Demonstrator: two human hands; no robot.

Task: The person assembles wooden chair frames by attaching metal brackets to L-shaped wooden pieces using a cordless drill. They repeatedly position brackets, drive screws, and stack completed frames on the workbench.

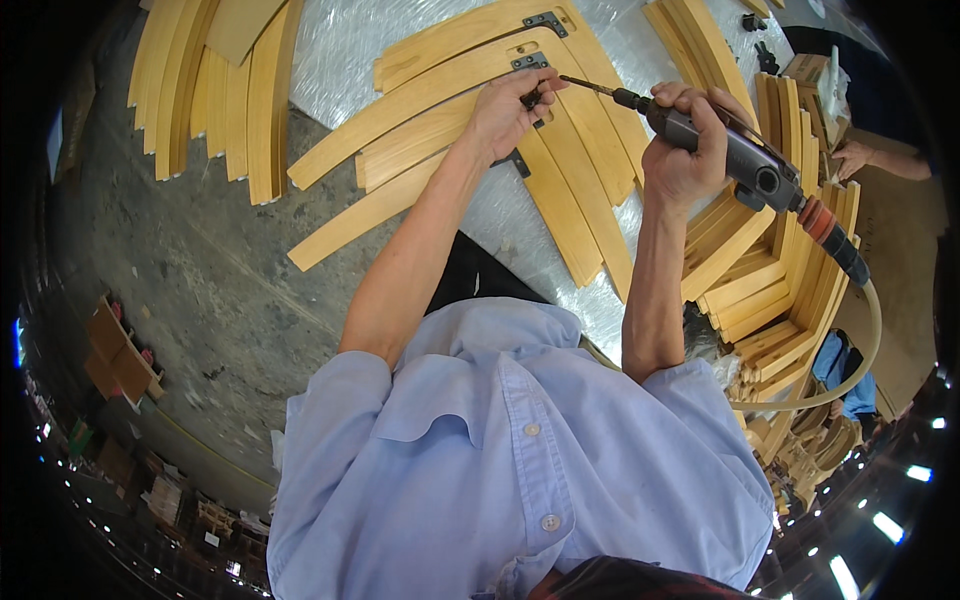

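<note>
Pneumatic screwdriver [738, 155], held above the film-wrapped surface [335, 50], R. of ctr.: dk. gray body, black chuck, slim bit [590, 86], orange-brown collar at rear, pale air hose [877, 335] looping down R. The R. hand [688, 160] has its fingers wrapped round the body; the L. hand [500, 115] is near the bit tip, fingers curled, w/ a small dk. piece [531, 100] showing between them (gripped or merely behind: can't tell). Below lie curved, lt.-colored wood slats [420, 115], set in angled pairs, w/ dk. metal brackets [545, 22] where they meet; one slat end bears an oblong slot. Surroundings: slat stacks at upper L. [268, 120] and along the R. edge [735, 262], the latter close under the tool; a cardboard box [805, 68] and another person's hand [853, 158], far R.; concrete floor [240, 270], L. Obscured: L. hand covers part of the central brackets; any screw at the bit tip is too small to make out; hose end hidden behind the wearer's blue shirt [450, 430]; upper slats cut off by the frame.
</note>
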